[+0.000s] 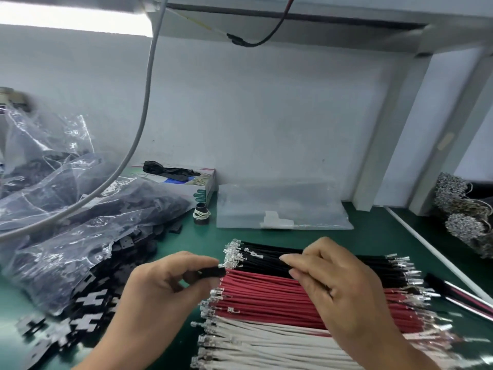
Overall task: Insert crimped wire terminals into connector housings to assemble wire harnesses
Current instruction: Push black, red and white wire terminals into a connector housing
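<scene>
Pale wall (266, 116); green bench top (373, 236); bright strip light (74, 18) overhead

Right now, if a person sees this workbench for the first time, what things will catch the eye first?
The banded stack of wires at lower centre stands out first: black wires at the back, red wires in the middle, white wires nearest. Above it, the left hand pinches a small black connector housing, while the right hand pinches a black wire. At left, clear plastic bags spill dark housings onto the green table.
</scene>
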Tool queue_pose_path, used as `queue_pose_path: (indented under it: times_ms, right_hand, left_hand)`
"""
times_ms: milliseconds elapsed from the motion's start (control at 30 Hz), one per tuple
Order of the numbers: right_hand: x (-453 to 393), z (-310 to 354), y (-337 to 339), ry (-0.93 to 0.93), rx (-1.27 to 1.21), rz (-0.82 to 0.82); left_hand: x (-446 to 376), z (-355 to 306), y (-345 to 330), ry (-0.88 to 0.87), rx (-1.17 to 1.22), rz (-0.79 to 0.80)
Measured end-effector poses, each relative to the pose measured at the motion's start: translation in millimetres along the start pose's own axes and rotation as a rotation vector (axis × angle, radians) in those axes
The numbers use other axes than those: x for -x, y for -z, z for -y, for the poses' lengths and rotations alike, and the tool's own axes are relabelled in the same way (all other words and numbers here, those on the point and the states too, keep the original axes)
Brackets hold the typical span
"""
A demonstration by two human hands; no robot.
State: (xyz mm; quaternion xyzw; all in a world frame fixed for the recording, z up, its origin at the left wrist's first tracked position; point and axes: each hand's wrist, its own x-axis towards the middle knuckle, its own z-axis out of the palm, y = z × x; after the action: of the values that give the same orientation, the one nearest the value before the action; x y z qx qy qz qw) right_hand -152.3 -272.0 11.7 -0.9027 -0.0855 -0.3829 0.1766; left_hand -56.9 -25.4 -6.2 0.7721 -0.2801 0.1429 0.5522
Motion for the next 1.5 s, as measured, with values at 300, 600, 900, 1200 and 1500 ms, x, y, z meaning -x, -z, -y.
queue_pose_path:
  times_ms: [300,600,900,1200,1500]
  right_hand:
    - [10,11,-6,-0.029,-0.128,0.036]
    - [9,16,-9,0.040,-0.041,-0.009]
    - [6,15,-5,0.149,0.015,0.021]
    - [5,17,-5,0.162,-0.004,0.088]
    - [4,25,-8,0.088,-0.036,0.108]
  left_hand:
    - [7,-10,-4,0.146,0.198,0.172]
    - [10,-10,-4,0.176,0.284,0.217]
    - [9,-7,-8,0.161,0.349,0.220]
    - [9,-6,-10,0.165,0.394,0.219]
    - [12,-6,-12,0.213,0.453,0.217]
